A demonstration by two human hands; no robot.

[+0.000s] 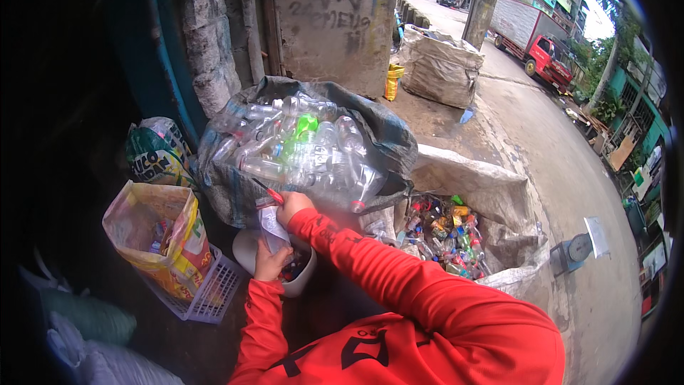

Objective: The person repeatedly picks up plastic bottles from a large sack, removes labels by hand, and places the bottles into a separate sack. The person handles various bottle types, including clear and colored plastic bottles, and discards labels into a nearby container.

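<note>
My left hand (272,260) is closed around the lower end of a pale, clear plastic bottle (270,221). Just above it, my right hand (293,207) grips a knife by its red handle (274,195), the dark blade pointing up and left past the bottle's upper end. Beneath both hands stands a white bucket (303,281) with small coloured pieces inside, too small to tell exactly. Right beyond my hands, a large grey sack (399,144) bulges with empty clear plastic bottles (313,150), a bright green one among them.
An open whitish sack (491,192) of coloured bottles lies to the right. At left, a yellow-and-white bag (182,242) stands in a lavender crate (214,296). Farther off are another big sack (442,68), a yellow container (393,83), a dial scale (571,253) and a red truck (547,60).
</note>
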